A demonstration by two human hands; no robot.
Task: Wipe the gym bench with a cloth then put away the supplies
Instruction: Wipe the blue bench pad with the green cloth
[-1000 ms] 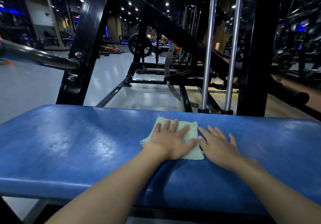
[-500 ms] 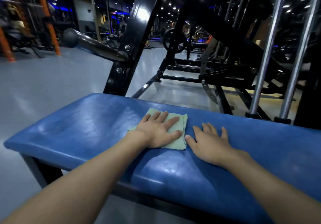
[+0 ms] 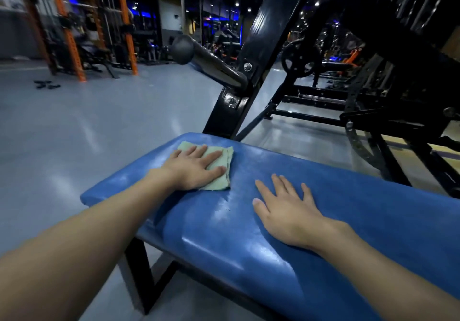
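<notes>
Gym, commercial: blue padded bench (image 3: 373,221), black steel machine frame (image 3: 258,46), weight plate (image 3: 300,58), orange rack (image 3: 72,46), grey floor (image 3: 99,121).

I see the pale green, frayed-edged square cloth (image 3: 217,182) lying flat under my left hand (image 3: 191,171), close to the far left end of the glossy blue padded vinyl surface (image 3: 236,233), which is scuffed and stretches off to the right.

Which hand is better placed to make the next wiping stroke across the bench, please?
Left. The left hand lies flat on the green cloth near the end of the blue bench, so it could likely push it along. The right hand rests bare on the bench, apart from the cloth.
</notes>
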